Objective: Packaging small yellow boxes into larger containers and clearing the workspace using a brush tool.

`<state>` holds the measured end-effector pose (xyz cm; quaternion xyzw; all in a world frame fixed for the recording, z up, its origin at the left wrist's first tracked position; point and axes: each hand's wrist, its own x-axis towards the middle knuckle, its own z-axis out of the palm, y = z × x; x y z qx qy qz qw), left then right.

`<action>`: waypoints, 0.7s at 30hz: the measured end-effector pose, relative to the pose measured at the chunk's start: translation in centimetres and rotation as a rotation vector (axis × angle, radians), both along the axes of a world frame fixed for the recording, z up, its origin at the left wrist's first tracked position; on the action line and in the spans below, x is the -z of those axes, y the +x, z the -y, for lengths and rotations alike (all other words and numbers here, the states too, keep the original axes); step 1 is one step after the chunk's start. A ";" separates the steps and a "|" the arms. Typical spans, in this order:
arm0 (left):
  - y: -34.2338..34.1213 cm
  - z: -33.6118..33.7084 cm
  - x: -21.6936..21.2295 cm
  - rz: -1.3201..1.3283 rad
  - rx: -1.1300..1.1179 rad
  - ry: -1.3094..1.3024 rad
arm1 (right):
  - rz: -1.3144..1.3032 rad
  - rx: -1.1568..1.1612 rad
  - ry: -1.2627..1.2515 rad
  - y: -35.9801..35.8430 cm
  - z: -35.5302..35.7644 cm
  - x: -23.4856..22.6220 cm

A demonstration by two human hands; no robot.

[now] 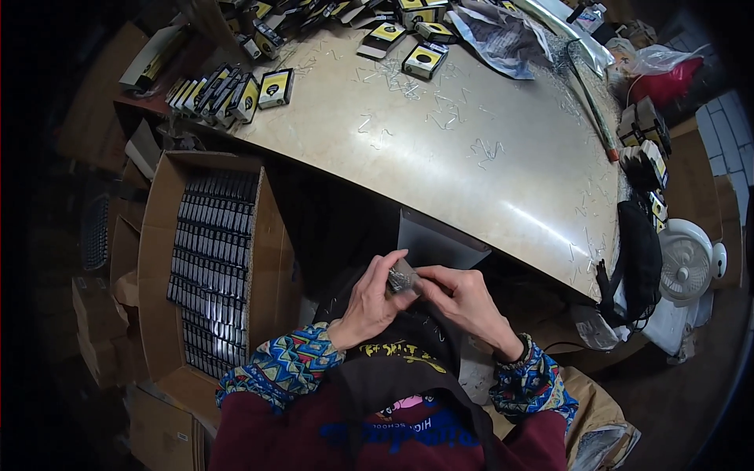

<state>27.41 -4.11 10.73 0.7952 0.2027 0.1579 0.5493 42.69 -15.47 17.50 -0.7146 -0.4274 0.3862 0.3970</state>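
Observation:
Above my lap, my left hand [369,297] is wrapped round a small clear plastic bag [403,278] with thin metal pieces in it; just what they are is too small to tell. Thumb and forefinger of my right hand [470,304] pinch the bag's right edge. Bent wire pieces [488,149], much like zigzag clips, lie scattered over the pale tabletop [353,161] beyond my hands.
Rows of small yellow, black and white boxes [275,89] stand at the table's far left. To my left, an open carton [257,259] holds several rows of dark packs [214,271]. A white fan [685,263] and a black bag [638,263] are at the right.

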 end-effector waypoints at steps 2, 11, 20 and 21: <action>0.5 0.0 -0.5 0.050 0.032 0.074 | 0.202 0.071 0.092 -0.1 0.1 0.6; 2.5 -0.3 -0.3 0.068 -0.017 0.202 | 0.277 0.186 0.119 0.1 -0.3 -0.3; 3.3 -1.0 -1.6 0.037 -0.016 0.356 | 0.209 0.260 0.119 3.1 -0.3 -0.7; 3.6 -0.9 -1.6 0.043 -0.052 0.264 | 0.185 0.312 0.154 2.9 -0.3 -0.5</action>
